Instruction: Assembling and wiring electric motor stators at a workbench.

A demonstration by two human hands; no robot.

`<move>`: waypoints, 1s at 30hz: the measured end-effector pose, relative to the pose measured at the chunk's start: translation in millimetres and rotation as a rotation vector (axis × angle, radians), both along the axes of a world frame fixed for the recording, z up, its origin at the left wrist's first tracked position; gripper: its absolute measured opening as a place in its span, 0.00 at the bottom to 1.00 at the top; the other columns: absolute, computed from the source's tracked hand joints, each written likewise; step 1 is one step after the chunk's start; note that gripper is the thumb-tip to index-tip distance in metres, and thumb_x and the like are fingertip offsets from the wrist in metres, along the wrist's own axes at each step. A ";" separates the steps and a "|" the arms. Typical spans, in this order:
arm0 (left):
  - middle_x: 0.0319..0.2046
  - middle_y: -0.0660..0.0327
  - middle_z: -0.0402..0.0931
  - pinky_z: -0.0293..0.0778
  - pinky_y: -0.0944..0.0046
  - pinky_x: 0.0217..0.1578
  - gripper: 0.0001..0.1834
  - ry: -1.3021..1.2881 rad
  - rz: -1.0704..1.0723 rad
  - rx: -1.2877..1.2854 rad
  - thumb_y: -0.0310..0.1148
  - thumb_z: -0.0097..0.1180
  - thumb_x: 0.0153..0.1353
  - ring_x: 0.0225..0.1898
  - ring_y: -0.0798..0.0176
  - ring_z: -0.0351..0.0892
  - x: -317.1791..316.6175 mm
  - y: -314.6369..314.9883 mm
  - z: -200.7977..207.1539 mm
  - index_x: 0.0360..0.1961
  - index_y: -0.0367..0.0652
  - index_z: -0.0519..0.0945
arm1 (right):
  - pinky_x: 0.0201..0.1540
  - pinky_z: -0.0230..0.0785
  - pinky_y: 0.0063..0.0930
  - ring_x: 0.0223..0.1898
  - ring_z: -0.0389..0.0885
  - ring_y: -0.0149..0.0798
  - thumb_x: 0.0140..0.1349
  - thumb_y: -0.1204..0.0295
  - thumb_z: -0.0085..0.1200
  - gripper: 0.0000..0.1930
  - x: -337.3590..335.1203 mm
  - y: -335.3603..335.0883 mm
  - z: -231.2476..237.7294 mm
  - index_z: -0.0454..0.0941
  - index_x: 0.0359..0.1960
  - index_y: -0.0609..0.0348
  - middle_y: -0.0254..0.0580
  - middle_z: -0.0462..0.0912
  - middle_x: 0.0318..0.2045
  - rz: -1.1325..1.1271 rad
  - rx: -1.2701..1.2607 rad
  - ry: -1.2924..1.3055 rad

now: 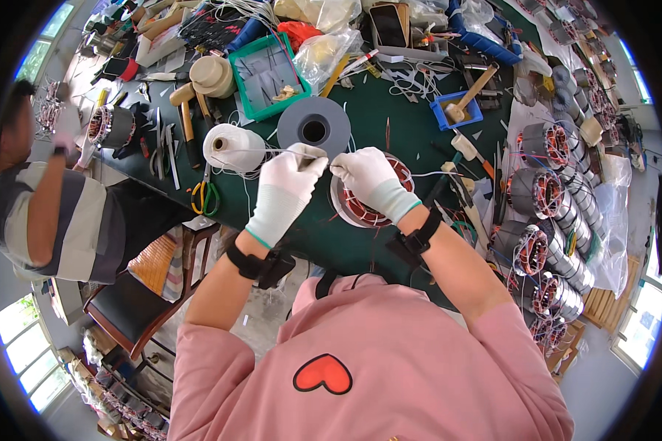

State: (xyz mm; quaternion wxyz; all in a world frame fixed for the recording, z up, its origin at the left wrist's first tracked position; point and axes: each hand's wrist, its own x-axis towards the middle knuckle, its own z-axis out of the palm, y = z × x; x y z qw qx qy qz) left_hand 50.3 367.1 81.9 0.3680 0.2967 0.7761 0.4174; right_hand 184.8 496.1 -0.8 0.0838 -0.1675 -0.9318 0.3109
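Observation:
White knitted gloves cover both hands, close together over the green table. My left hand (290, 184) is closed in a pinch on a white cord (268, 151), which runs back toward a cord spool (237, 147) on the left. My right hand (371, 182) pinches too, its fingertips just beside the left ones; a length of cord (432, 174) shows on its far side. Under the right hand sits a motor stator (351, 209) with copper windings and white lacing, partly hidden by that hand. A grey ring-shaped part (293, 121) with a dark central hole lies beyond the hands.
Scissors (206, 197) and a mallet (187, 121) lie left. Beyond are a green tray (246, 95) and a blue bin (438, 114) holding another mallet (471, 95). Several wound stators (533, 192) line the right. A person (66, 213) works at the left beside a chair (140, 309).

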 end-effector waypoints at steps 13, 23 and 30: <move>0.35 0.56 0.87 0.78 0.65 0.45 0.12 -0.233 -0.220 -0.014 0.29 0.63 0.59 0.39 0.66 0.86 -22.9 21.0 -49.4 0.41 0.34 0.85 | 0.49 0.77 0.45 0.43 0.84 0.58 0.54 0.73 0.56 0.28 -1.5 14.1 25.4 0.73 0.60 0.63 0.58 0.84 0.43 0.026 -0.210 0.048; 0.39 0.66 0.83 0.72 0.72 0.40 0.15 -0.137 -0.153 -0.033 0.26 0.53 0.64 0.37 0.75 0.77 -193.5 72.9 -62.8 0.50 0.35 0.82 | 0.35 0.73 0.46 0.29 0.82 0.51 0.63 0.69 0.56 0.06 -10.2 17.1 -4.2 0.83 0.37 0.55 0.44 0.83 0.25 0.009 0.042 0.188; 0.34 0.57 0.84 0.76 0.61 0.38 0.12 0.166 0.147 0.095 0.32 0.55 0.62 0.36 0.60 0.82 -259.3 177.6 -165.1 0.43 0.38 0.84 | 0.28 0.70 0.39 0.24 0.78 0.44 0.60 0.71 0.60 0.05 -20.5 16.4 -0.2 0.82 0.35 0.56 0.38 0.80 0.24 0.001 0.048 0.184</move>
